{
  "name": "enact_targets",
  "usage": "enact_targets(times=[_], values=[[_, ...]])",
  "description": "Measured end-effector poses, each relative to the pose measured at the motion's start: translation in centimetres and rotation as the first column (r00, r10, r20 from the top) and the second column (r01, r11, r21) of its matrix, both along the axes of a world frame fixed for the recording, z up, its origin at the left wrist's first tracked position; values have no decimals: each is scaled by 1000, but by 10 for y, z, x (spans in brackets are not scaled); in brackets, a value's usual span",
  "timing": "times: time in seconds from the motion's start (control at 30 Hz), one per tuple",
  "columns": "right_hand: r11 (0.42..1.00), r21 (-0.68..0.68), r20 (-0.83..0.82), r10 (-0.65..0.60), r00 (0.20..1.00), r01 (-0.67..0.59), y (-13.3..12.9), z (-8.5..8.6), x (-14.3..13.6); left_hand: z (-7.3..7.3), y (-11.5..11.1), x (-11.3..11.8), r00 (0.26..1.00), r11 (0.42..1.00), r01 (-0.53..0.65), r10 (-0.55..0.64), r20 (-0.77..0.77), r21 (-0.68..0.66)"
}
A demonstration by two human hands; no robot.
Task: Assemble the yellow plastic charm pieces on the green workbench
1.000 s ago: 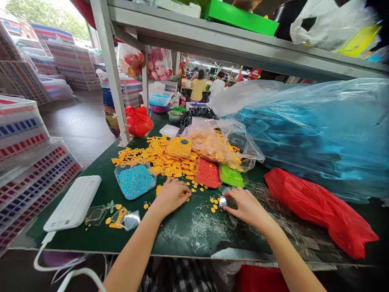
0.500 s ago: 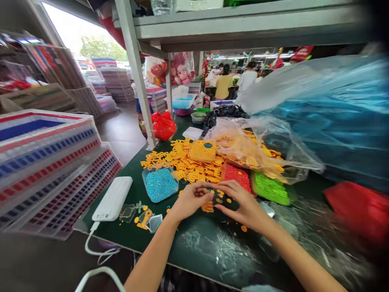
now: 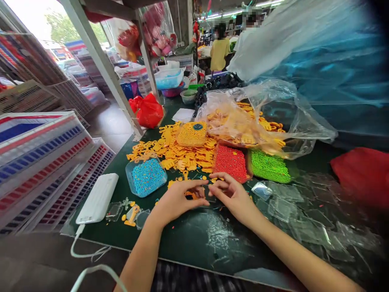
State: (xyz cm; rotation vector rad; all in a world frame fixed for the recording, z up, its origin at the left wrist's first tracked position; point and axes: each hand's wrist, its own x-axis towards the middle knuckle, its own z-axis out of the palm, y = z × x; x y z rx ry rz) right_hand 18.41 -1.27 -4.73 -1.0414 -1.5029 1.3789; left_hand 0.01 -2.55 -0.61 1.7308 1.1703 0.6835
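Observation:
My left hand is over the table's front middle, thumb and index finger stretched apart, other fingers curled. Facing it, my right hand has its index finger extended and its thumb bent toward curled fingers. The fingertips of both hands nearly meet; anything small or clear between them cannot be made out. Behind the hands stand trays of blue beads, red beads and green beads. A heap of flat orange plastic pieces lies beyond, with a tray of yellow beads on it.
Clear plastic squares are scattered at right, by a red bag. A white power bank with a cable lies at left. A clear bag of orange pieces is behind. Stacked crates and a shelf post flank the table.
The camera view has shifted, showing more of the right side of the table. My hands have lowered their index fingers from near touching, and the left thumb and index finger have spread apart.

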Motion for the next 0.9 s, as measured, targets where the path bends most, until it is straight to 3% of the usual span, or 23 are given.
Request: enact_targets(times=[0.1, 0.2, 0.3, 0.37, 0.43, 0.53, 0.9], values=[[999, 37, 100, 31, 995, -35, -2, 0, 2, 2, 2, -3, 985, 996, 67, -58, -160, 52], [968, 242, 340, -26, 940, -61, -7, 1, 4, 2, 4, -7, 956, 990, 102, -71, -285, 94], [838, 531, 538, -216, 815, -128, -11, 5, 5, 0, 7, -11, 917, 986, 71, -4, -399, 152], [751, 626, 606, -298, 738, -210, -11, 6, 6, -3, 10, -14, 877, 975, 75, 36, -479, 211], [704, 656, 652, -345, 675, -274, -10, 6, 7, -6, 12, -14, 839, 964, 102, 51, -542, 247], [680, 657, 695, -382, 609, -324, -7, 3, 9, -10, 12, -14, 807, 960, 124, 50, -588, 252], [725, 570, 767, -301, 567, -386, -6, 0, 7, -16, 10, -14, 805, 977, 110, 21, -593, 184]])
